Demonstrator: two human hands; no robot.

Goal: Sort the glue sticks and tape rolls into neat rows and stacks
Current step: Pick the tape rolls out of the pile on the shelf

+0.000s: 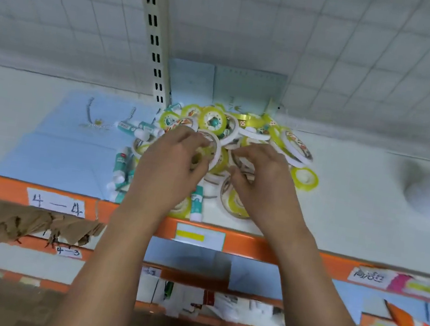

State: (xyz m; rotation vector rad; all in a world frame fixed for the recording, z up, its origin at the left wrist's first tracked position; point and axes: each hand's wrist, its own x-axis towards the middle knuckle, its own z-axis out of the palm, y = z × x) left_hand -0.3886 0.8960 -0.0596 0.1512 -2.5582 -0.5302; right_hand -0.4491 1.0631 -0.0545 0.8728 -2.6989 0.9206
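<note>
Pulling tape out of the jumbled heap of yellow-and-white tape rolls [251, 133].
My left hand [172, 162] is gripping a white-rimmed tape roll [217, 149]; my right hand [261, 181] is curling over others, grasp unclear. Next I'm lifting it clear to start a stack.

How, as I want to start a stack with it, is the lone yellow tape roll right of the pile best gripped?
Pinch the yellow tape roll across its ring wall, a finger in the core hole and the thumb outside. It seems to lie flat, hole up, so come from above on its free right side.
</note>
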